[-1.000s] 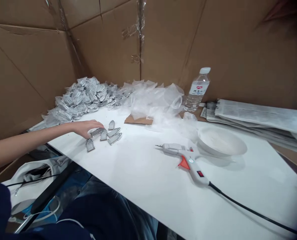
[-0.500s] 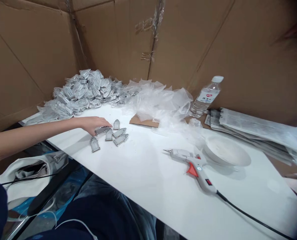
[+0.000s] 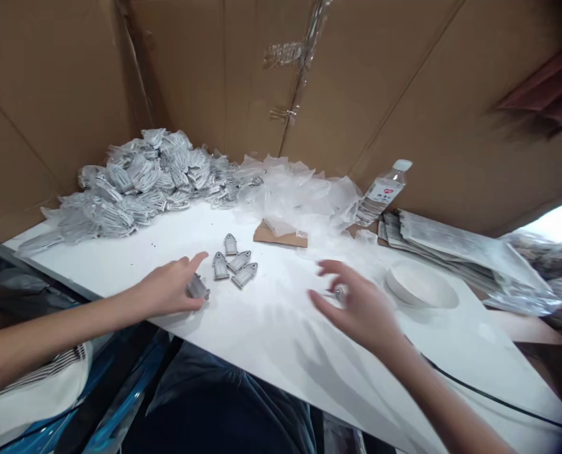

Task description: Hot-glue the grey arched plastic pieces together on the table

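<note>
Left hand [image 3: 171,287]: thumb and forefinger spread around one small grey arch-shaped piece [image 3: 198,288] low over the white tabletop [image 3: 271,334] (whether gripped, cannot tell; other fingers hidden), with four matching grey pieces [image 3: 220,267] loose at its two o'clock and a heap of clear-bagged grey pieces [image 3: 142,173] at its twelve. Right hand [image 3: 363,309]: blurred, thumb and fingers curved wide apart over a metal-tipped glue gun [image 3: 340,294], mostly hidden, contact unclear; black cord [image 3: 484,394] trailing toward four o'clock, shallow white bowl [image 3: 401,291] at two.
</note>
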`<state>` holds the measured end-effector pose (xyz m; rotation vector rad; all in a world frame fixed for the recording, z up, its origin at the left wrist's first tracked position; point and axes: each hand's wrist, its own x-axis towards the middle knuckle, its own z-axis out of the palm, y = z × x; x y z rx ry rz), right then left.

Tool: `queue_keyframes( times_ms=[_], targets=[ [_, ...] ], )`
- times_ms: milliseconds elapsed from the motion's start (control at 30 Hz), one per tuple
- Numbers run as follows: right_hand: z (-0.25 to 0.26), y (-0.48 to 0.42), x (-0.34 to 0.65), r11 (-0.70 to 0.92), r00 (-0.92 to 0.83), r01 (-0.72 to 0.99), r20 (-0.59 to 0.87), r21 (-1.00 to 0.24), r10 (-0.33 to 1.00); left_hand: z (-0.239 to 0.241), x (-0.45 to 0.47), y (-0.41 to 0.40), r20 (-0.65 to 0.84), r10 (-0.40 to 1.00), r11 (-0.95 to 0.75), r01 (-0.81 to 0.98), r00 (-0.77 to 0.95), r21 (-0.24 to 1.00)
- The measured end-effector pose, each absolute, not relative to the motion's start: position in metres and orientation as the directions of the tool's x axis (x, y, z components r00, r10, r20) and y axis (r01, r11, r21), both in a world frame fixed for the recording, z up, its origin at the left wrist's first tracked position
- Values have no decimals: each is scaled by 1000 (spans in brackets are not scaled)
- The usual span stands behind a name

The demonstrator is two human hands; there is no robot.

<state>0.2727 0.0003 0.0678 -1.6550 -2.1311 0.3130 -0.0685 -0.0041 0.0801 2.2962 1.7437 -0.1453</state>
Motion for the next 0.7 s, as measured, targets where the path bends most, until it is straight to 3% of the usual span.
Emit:
queue_keyframes(
  times_ms=[133,233,700],
  targets=[
    [70,35,208,367,-370,903,28,-222,929,66,-61,0,-233,923,-283,951,306,127],
    [64,54,173,371,-381,913,-30,-173,924,61,-64,6,-240,911,-310,940,337,142],
    [55,59,160,348,-363,929,-122,-125,924,65,-71,17,-221,901,-325,919,373,226]
  ],
)
